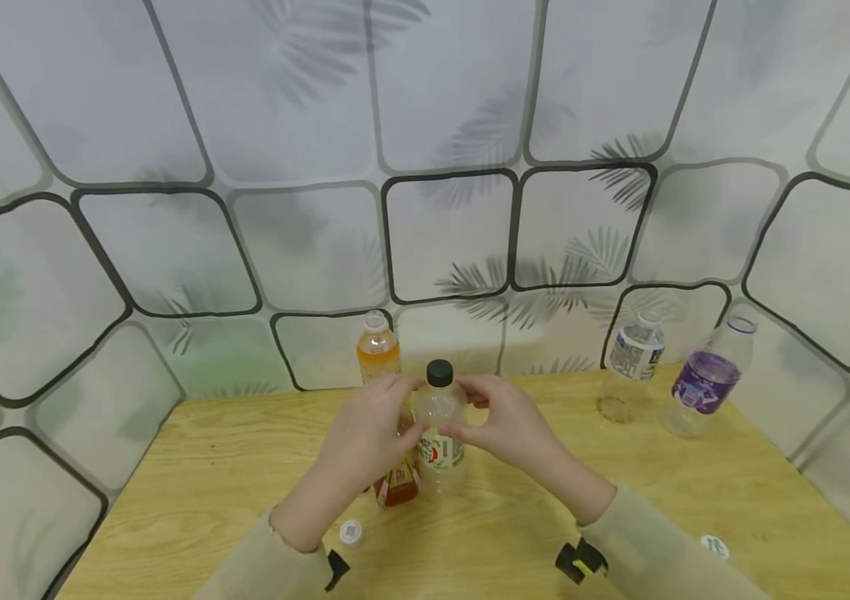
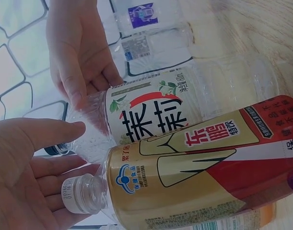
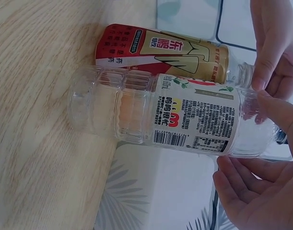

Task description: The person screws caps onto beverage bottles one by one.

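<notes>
Your left hand (image 1: 368,433) and right hand (image 1: 509,427) touch the empty bottle (image 1: 440,442), fingers apart; a nudge could topple it onto the red bottle (image 1: 398,485) beside your fingers.

- We see the capped bottle (image 1: 440,425) standing mid-table (image 1: 207,450), between the left hand (image 1: 365,433) and right hand (image 1: 507,425).
- The labelled bottle (image 1: 398,483) stands just left of it, touching.
- Behind them stands an uncapped bottle (image 1: 377,348).
- Two bottles (image 1: 635,354) (image 1: 706,379) stand far right, side by side.
- Loose caps (image 1: 351,532) (image 1: 713,546) lie at the front.
</notes>
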The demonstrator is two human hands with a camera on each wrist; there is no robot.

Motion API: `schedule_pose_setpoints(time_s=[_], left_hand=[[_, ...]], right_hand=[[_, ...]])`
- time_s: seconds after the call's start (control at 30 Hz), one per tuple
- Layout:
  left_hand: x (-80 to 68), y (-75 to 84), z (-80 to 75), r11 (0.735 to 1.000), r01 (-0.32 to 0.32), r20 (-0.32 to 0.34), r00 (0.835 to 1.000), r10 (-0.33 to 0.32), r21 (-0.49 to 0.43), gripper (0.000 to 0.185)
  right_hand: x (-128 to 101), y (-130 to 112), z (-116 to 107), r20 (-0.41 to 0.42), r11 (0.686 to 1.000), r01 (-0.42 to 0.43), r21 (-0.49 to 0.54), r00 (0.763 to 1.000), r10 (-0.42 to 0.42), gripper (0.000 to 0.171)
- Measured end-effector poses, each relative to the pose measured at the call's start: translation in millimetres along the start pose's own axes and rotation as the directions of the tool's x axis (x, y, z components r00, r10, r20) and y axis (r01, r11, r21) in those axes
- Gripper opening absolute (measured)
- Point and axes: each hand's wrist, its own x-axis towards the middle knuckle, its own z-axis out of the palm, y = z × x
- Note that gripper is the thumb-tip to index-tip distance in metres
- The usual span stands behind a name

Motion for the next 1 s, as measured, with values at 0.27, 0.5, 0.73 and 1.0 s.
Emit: schedule_pose_setpoints(time_s=[0.27, 0.5, 0.73, 1.0], left_hand=[[-0.2, -0.8, -1.9, 1.0, 0.013, 0.005, 1.0, -0.013, 0.003, 0.047], [-0.6, 0.4, -3.9, 1.0, 0.001, 0.004, 1.0, -0.002, 0.009, 0.048], [-2.1, 0.6, -7.4, 1.0, 0.009, 0.005, 1.0, -0.009, -0.013, 0.048], [-2.4, -3.3, -14.8, 1.0, -0.026, -0.057, 0.998, 0.026, -0.007, 0.048]], right_hand=[[0, -3, 0, 0.003, 1.0, 0.009, -0.029, 1.0, -0.009, 0.067], [-3, -4, -3, 0.0, 0.999, 0.023, -0.039, 1.0, -0.023, 0.071], [-9, -3, -6, 0.003, 0.999, 0.026, -0.034, 1.0, -0.026, 0.072], [-18, 5, -13, 0.007, 0.998, 0.014, -0.058, 1.0, -0.014, 0.073]])
